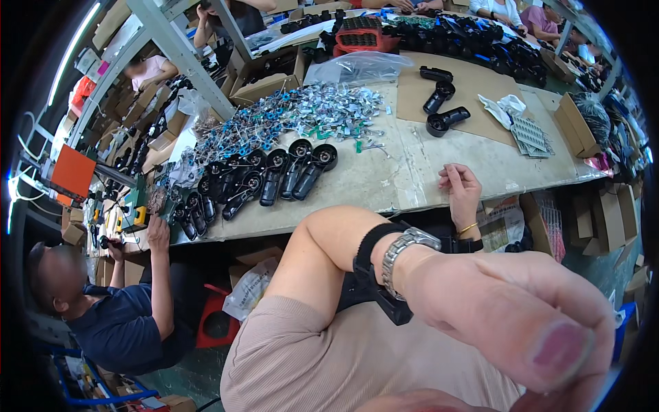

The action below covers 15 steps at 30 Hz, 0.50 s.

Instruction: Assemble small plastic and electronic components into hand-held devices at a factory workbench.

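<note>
My left hand [508,309] is raised very close to the camera at the lower right, its arm crossing in front of me. Its thumb and fingers curl inward; whatever lies between them is out of sight. A metal watch [410,248] and a black strap [371,250] circle that wrist. My right hand [461,184], with a yellow bracelet, rests at the table's near edge, fingers loosely bent and holding nothing. On the bench [391,172], several black round-headed handle shells [274,175] lie in a cluster at the left. Three black handle pieces [439,98] sit farther back on a cardboard sheet [480,86].
Behind the shells spreads a heap of small metal parts [336,106] with blue and green bits. A tray of small parts [530,136] and white crumpled material [504,108] lie at the right. A co-worker [130,323] sits at the left; a metal post [182,58] rises nearby.
</note>
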{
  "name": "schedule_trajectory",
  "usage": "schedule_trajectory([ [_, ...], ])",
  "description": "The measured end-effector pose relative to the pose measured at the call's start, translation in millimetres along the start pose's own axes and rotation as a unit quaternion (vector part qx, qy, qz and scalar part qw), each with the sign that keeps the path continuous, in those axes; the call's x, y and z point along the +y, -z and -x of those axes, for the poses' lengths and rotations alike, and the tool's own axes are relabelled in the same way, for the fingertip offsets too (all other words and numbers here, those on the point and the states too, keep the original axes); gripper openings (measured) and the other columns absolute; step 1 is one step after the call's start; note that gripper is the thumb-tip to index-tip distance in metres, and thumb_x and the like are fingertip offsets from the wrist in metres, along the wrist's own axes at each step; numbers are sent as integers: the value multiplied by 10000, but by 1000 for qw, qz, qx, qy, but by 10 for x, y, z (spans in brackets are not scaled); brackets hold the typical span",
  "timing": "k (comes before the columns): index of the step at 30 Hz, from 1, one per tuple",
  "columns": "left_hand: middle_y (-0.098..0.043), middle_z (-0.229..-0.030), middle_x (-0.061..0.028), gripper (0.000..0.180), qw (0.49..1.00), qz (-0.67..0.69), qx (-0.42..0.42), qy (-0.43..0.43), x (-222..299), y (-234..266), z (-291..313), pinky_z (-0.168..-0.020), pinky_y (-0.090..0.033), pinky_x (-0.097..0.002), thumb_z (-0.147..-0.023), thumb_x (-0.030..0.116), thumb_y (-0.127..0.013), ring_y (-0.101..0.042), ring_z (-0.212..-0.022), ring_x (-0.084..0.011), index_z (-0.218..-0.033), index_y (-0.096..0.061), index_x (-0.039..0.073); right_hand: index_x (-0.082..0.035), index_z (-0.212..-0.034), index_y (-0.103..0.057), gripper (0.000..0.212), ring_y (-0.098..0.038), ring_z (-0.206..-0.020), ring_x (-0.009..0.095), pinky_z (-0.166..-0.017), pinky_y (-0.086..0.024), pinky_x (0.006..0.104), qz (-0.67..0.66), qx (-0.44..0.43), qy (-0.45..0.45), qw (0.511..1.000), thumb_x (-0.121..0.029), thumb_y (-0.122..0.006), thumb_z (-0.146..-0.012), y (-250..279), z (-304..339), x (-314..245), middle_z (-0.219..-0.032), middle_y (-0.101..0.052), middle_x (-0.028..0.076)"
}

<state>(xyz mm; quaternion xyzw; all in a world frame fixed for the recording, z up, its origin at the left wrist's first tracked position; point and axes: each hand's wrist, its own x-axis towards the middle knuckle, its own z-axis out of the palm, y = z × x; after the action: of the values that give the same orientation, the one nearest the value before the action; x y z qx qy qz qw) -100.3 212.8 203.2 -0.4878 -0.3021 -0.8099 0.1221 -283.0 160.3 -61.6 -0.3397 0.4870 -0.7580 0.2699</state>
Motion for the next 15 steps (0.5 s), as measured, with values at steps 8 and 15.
schedule_trajectory([
  [8,-674,-975,-121,231,937,-335,67,-75,340,244,101,-726,-487,-297,-951,192,-678,-635,-883,-190,-872,-679,-26,16,-1052,-691,134,-640,-761,91,-696,-524,235,-24,85,-211,973,-96,-642,-996,8,-112,-126,-907,-716,60],
  [15,-670,-984,-124,222,942,-320,69,-79,593,257,218,-722,-490,-305,-958,198,-658,-637,-884,-199,-906,-668,-18,10,-1050,-699,146,-644,-750,86,-695,-528,228,39,0,-16,999,-117,-669,-982,105,-103,204,-905,-722,50],
])
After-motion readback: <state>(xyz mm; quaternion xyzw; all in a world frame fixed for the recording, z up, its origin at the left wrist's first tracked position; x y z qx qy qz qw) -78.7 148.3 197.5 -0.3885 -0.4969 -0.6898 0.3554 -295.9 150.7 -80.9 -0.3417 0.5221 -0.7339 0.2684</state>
